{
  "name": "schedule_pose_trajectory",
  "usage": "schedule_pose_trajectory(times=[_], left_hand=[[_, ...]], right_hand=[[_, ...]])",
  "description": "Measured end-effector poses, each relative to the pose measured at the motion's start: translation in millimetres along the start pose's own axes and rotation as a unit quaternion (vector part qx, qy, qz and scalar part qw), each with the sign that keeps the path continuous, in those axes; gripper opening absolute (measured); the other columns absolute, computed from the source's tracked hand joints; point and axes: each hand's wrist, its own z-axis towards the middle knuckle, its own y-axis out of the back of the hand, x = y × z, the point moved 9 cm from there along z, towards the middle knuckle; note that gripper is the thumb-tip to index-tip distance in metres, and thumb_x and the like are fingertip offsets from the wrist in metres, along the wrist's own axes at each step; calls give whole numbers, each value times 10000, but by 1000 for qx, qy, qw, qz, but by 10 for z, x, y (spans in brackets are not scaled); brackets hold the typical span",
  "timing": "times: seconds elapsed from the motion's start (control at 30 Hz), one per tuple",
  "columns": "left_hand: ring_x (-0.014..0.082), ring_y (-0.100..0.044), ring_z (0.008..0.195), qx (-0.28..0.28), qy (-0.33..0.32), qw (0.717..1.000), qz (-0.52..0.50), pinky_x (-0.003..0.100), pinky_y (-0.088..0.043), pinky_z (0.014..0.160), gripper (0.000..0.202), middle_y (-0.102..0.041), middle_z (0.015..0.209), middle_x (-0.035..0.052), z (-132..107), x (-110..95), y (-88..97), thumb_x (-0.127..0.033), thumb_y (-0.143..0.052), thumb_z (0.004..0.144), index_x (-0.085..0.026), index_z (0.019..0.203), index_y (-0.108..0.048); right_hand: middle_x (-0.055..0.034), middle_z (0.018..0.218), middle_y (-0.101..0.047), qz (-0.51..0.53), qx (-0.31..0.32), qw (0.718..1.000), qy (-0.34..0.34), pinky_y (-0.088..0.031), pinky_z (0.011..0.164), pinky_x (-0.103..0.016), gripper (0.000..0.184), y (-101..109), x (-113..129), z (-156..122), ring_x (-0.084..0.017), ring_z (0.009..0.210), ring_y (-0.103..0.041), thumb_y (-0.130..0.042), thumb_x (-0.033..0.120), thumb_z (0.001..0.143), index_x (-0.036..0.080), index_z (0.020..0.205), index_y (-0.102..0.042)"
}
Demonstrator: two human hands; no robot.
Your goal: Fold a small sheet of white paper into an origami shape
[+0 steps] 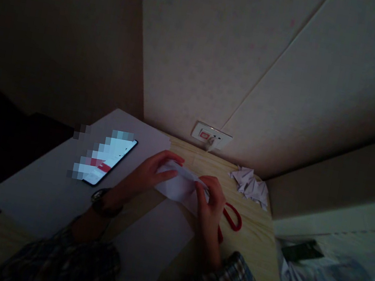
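Here, both the left hand (151, 173) and right hand (208, 201) pinch a creased, angular white paper (179, 186).

Two hands work at centre frame, the left hand (157, 170) and the right hand (210, 208), together gripping one folded paper (179, 186). Two flat white sheets lie on the surface (252, 251): a left sheet (43, 187) and a lower sheet (151, 243). There is one phone (108, 161), one wristwatch (101, 199), one pair of red-handled scissors (234, 217) and one wall socket (210, 136). One heap of folded pieces (250, 185) sits right of centre, too dim to count.
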Motion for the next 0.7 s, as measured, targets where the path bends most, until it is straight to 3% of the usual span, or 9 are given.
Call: schedule_pose_trajectory(times=[0.17, 0.33, 0.53, 0.7], left_hand=[[227, -679, 901, -26, 45, 998, -19, 327, -554, 774, 307, -717, 962, 51, 8, 200, 52, -302, -722, 708, -185, 976, -629], [248, -691, 927, -41, 76, 996, -28, 337, -553, 766, 303, -733, 932, 71, 5, 263, 87, -336, -715, 714, -161, 950, -638], [254, -697, 906, -56, 55, 997, 2, 343, -553, 763, 241, -736, 931, 70, 2, 176, 133, -323, -694, 724, -166, 900, -644], [246, -678, 941, -48, 39, 997, 41, 340, -535, 811, 216, -730, 962, 59, -1, 104, 137, -296, -643, 747, -168, 920, -666]], right_hand=[[3, 751, -607, 10, -15, 999, -49, -444, 673, -286, 156, 33, -86, -25, -164, 728, -551, -587, 304, 883, 218, 755, -617], [16, 728, -619, 44, -2, 993, -111, -439, 633, -264, 180, 14, -172, -62, -157, 691, -559, -567, 352, 892, 222, 791, -640], [-18, 999, -705, 109, 37, 982, -151, -510, 753, -299, 211, -96, -276, -67, -193, 900, -648, -636, 354, 843, 251, 1025, -665], [-15, 1037, -733, 109, 102, 982, -119, -513, 881, -347, 204, -224, -230, -50, -205, 991, -664, -690, 282, 816, 278, 1018, -716]])
